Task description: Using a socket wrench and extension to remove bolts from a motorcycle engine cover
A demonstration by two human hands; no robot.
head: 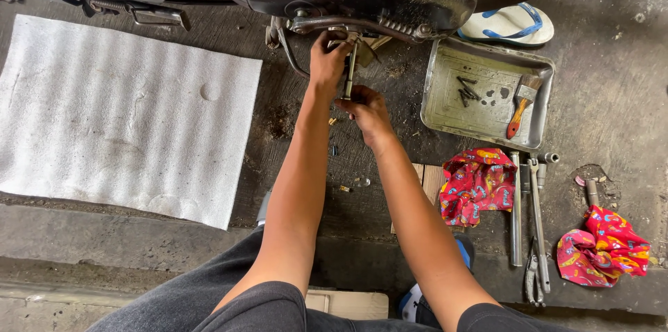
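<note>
Head view: both arms stretch forward, left hand clasping the motorcycle underside, right hand gripping a metal wrench.

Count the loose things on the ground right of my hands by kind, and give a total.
Red patterned rags: 2
Metal tray: 1
Paintbrush: 1
Flip-flop: 1
Long metal wrenches: 2
Pliers: 1
Total: 8

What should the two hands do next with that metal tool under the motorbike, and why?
Probably turn the tool a little more. The left hand steadies its top at the motorbike's underside and the right hand grips its lower end, so it looks seated on a fastener.
</note>
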